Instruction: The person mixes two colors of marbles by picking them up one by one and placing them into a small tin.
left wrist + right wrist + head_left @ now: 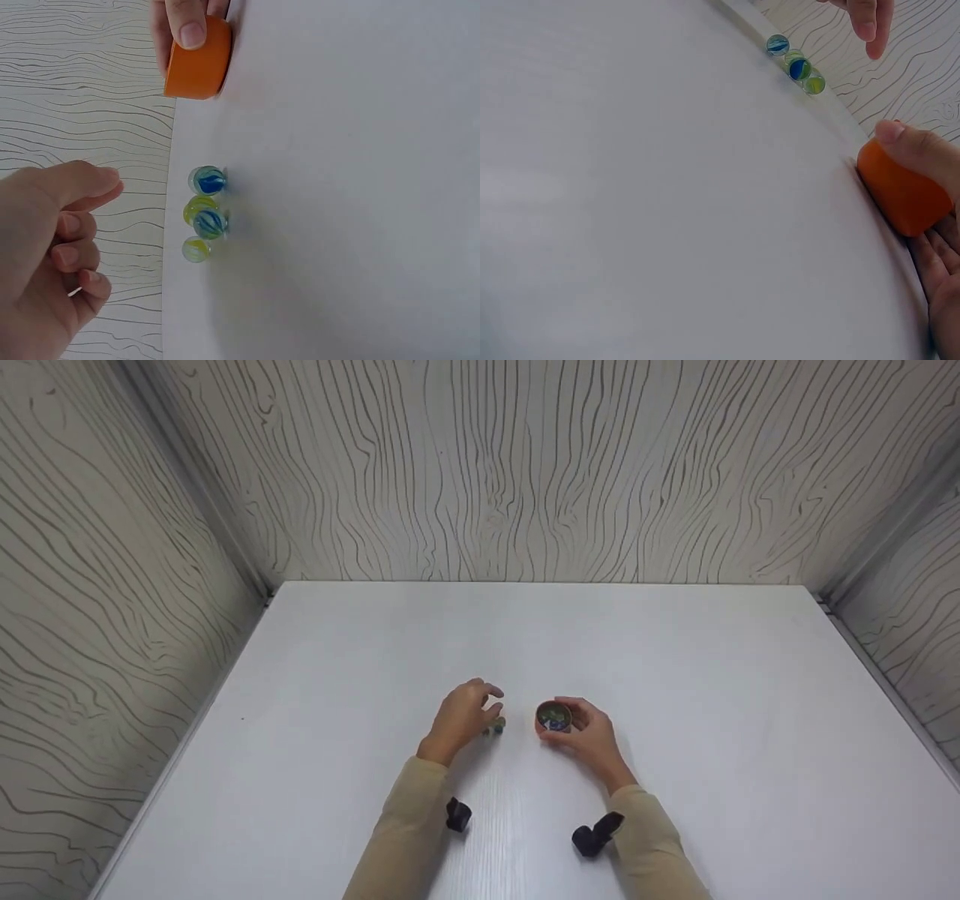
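My right hand (589,733) grips a small orange cup (901,187), thumb on one side and fingers on the other. Inside the cup, the head view shows shiny green and blue contents. To its left, several glass marbles sit close together on the table, among them a blue-swirled marble (210,223) and a yellow-swirled marble (196,250). My left hand (466,715) hovers beside these marbles with nothing between its fingers. In the left wrist view its index finger reaches out while the other fingers bend loosely.
The white table (360,660) extends on all sides of the hands. Behind it stands a wood-grain patterned wall (495,472), with similar panels at left and right. Black wrist cameras (592,840) stick out from the beige sleeves (409,817).
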Motion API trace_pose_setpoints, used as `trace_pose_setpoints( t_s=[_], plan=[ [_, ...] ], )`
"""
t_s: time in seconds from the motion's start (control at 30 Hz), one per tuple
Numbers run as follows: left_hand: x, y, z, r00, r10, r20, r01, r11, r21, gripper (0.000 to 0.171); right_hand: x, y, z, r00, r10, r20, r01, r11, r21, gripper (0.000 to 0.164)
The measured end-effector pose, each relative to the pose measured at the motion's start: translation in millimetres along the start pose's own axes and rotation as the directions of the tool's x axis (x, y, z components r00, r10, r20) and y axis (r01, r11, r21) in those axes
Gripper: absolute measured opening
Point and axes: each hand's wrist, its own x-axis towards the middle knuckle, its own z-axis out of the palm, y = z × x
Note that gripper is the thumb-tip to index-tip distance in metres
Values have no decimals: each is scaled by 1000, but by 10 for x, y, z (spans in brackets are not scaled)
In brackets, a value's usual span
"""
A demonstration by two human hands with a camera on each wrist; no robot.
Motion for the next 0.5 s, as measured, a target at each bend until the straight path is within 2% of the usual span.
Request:
trace_pose_setpoints(
  t_s=[0.23, 0.5],
  plan=[
    [-6, -49, 15, 1000, 0, -10, 0, 1000, -13, 19, -14, 8, 11, 1000, 9, -7, -9, 1000, -23, 62],
    [-16, -133, -9, 996, -75, 38, 78, 994, -80, 20, -14, -2, -2, 1000, -13, -4, 13, 999, -31, 61]
  ],
)
